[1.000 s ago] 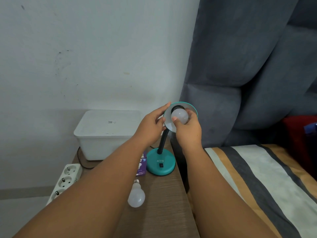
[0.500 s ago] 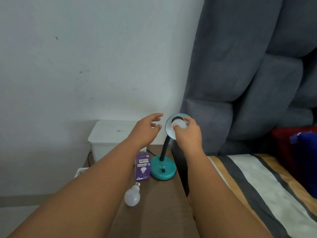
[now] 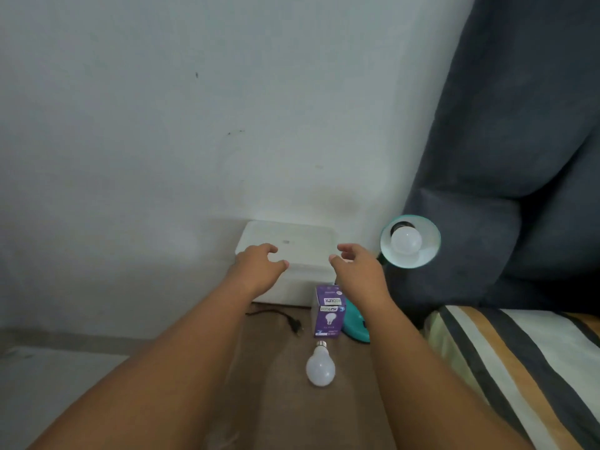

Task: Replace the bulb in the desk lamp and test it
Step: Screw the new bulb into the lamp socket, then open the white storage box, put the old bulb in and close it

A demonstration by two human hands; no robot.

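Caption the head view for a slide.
Both hands, left and right, hover empty; one bulb sits in the lamp, another lies on the table.

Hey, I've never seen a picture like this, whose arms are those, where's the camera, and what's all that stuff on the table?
The camera sits on a person's head, looking forward and down, so the two bare arms are the wearer's own. The left hand and right hand are both open and hold nothing. To the right, the teal lamp shade has a white bulb fitted in it, unlit. On the wooden table lie a loose bulb, a purple bulb box standing upright, a loose black plug and a white plastic box. A striped bed is on the right.
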